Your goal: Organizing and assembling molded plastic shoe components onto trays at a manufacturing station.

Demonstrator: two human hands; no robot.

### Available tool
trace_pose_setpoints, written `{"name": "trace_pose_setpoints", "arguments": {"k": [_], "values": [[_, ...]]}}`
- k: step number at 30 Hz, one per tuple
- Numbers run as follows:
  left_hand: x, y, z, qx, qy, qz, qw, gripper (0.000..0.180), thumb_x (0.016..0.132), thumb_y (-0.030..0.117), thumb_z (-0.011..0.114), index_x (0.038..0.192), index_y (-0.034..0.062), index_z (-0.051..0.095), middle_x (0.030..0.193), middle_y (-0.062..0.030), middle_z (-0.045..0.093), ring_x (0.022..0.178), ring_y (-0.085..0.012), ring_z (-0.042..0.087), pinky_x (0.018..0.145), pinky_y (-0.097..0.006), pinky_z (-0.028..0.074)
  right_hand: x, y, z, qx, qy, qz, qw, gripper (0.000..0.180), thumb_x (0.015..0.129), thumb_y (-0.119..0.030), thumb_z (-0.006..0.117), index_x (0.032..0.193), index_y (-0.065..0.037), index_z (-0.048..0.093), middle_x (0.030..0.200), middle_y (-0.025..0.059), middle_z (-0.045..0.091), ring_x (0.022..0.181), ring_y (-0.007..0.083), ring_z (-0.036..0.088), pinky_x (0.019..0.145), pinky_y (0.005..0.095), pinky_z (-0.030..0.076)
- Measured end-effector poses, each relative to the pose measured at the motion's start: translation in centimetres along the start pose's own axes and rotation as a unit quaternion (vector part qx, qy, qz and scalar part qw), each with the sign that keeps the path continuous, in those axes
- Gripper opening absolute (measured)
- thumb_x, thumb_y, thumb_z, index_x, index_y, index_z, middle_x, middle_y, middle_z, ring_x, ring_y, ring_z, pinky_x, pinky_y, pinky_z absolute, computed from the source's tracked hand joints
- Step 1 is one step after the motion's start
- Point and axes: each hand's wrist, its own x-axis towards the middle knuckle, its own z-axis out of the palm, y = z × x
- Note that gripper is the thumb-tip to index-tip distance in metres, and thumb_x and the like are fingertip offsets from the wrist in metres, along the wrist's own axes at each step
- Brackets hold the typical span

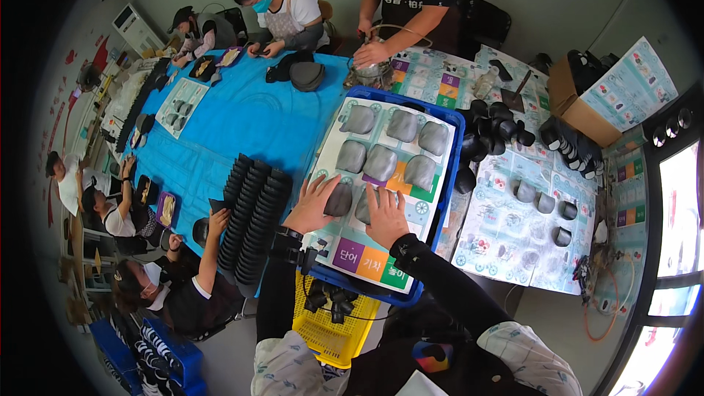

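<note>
A printed sheet (400,254) lies across a blue crate (458,148) in front of me, with several dark grey, rounded, curved pieces set on it in rows. My left hand (314,207) rests at the near left of the sheet, fingers spread, touching a dark grey piece (339,199). Beside it, my right hand (386,220) lies with its fingers stretched out over another grey piece (363,210), which it partly hides. Farther up the sheet sit a grey piece (380,163) and others like it, apart from my hands.
Left of the crate, stacked black curved pieces (253,220) stand on a blue-covered table (213,128). A yellow basket (323,330) is below. On the right, a paper-covered table (506,242) bears grey pieces, a black pile (491,128) and a cardboard box (579,106). Several people work around.
</note>
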Motion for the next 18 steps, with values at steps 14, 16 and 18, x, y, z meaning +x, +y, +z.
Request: {"name": "trace_pose_setpoints", "arguments": {"k": [14, 16, 18], "values": [[-1.0, 1.1, 0.6, 0.074, 0.062, -0.045, 0.994, 0.117, 0.073, 0.013, 0.087, 0.166, 0.0152, 0.017, 0.158, -0.0121, 0.04, 0.153, -0.0363, 0.027, 0.122, -0.071, 0.015, -4.6, 4.6, -5.3, 0.079, 0.075, -0.025, 0.994, 0.085, 0.079, -0.031, 0.082, 0.15, -0.005, 0.044, 0.147, 0.0186, 0.044, 0.144, 0.0382, 0.037, 0.12, 0.0569, 0.028], [-1.2, 1.3, 0.0, 0.062, 0.028, -0.02, 0.997, 0.116, 0.073, 0.016, 0.087, 0.166, 0.0159, 0.018, 0.16, -0.0118, 0.04, 0.155, -0.0362, 0.026, 0.123, -0.07, 0.014, -6.4, 6.9, -6.7, 0.073, 0.082, -0.01, 0.994, 0.079, 0.079, -0.029, 0.081, 0.147, -0.004, 0.048, 0.146, 0.0185, 0.045, 0.144, 0.038, 0.037, 0.12, 0.0559, 0.028], [-1.2, 0.9, 0.2, 0.093, 0.022, 0.0, 0.995, 0.116, 0.074, 0.017, 0.087, 0.166, 0.0163, 0.017, 0.161, -0.0119, 0.039, 0.155, -0.0361, 0.025, 0.123, -0.07, 0.013, -8.4, 9.2, -8.1, 0.072, 0.093, 0.009, 0.993, 0.073, 0.079, -0.027, 0.081, 0.143, -0.004, 0.052, 0.145, 0.0188, 0.045, 0.143, 0.0382, 0.038, 0.119, 0.0545, 0.028]]}}
